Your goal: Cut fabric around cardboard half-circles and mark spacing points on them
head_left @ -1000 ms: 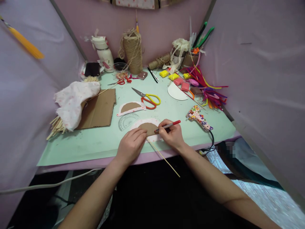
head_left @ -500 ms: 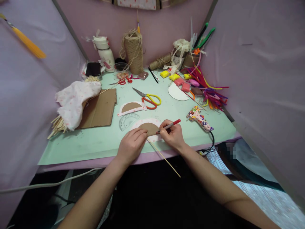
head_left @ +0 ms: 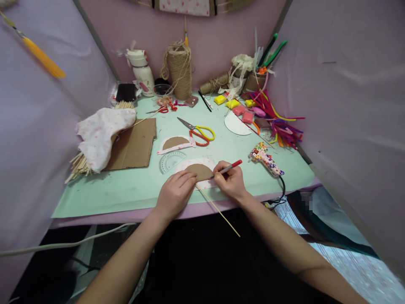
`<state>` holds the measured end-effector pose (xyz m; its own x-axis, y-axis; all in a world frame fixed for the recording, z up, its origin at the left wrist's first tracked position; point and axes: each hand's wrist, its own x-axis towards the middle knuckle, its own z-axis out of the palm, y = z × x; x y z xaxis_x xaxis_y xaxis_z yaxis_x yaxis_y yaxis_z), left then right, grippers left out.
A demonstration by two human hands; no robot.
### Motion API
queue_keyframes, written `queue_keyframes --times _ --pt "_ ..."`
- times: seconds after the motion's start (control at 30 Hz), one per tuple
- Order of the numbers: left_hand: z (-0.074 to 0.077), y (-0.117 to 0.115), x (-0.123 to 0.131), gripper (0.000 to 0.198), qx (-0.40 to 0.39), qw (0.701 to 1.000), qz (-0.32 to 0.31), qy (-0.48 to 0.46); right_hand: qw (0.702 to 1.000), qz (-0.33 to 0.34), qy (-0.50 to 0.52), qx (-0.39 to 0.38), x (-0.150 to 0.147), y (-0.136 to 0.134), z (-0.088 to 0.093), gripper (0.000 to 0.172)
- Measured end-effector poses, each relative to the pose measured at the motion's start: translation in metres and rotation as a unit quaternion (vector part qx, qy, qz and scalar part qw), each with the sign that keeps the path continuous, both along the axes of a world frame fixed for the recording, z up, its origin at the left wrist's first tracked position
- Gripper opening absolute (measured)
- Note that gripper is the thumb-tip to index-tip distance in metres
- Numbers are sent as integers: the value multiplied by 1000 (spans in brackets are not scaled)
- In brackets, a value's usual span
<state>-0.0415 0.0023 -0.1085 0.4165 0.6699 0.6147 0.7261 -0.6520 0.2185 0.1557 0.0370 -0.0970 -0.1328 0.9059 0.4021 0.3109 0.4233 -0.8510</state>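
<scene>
A red-capped pen (head_left: 228,167) is gripped in my right hand (head_left: 232,181), its tip at the right end of a brown cardboard half-circle (head_left: 202,172). That cardboard lies on white fabric with pink spots (head_left: 205,161). Laid over the left side of the cardboard, my left hand (head_left: 177,190) presses it down with its fingers flat. A thin wooden stick (head_left: 218,210) runs from beneath the left fingertips out past the table's front edge; whether the thumb pinches it is hidden. Just beyond the hands lie a clear protractor (head_left: 171,161) and a fabric-edged cardboard half-circle (head_left: 176,143).
Open scissors (head_left: 201,134) lie past the protractor. A patterned glue gun (head_left: 266,159) sits at right, a white half-circle (head_left: 236,123) behind it. Cardboard (head_left: 136,145) and fabric-wrapped sticks (head_left: 103,137) are at left. Twine (head_left: 179,71) and a bottle (head_left: 142,74) stand at the back.
The pen tip has moved slightly right along the cardboard's lower edge. My left hand stays in place, and the whole view has shifted a little.
</scene>
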Motion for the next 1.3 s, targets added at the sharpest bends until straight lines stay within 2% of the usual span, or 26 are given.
queue_keyframes --times 0.2,0.37,0.47,0.67,1.03,1.3 --pt "9 -9 -9 17 33 999 -18 -23 996 -57 49 54 -3 -10 4 9" --pt "10 -28 -41 23 13 1000 -22 -1 998 -58 13 21 -16 -22 6 8" --pt "6 -31 -52 22 3 999 -50 14 998 -58 0 1 -23 -23 5 8" --pt "2 -26 -48 22 -32 996 -86 20 996 -82 -7 35 -29 -21 -2 9" --pt "1 -27 -49 23 -7 997 -78 5 996 -83 -12 41 -28 -23 -7 10" --pt "1 -28 -49 24 -19 997 -72 -2 995 -90 -6 32 -30 -23 -5 10"
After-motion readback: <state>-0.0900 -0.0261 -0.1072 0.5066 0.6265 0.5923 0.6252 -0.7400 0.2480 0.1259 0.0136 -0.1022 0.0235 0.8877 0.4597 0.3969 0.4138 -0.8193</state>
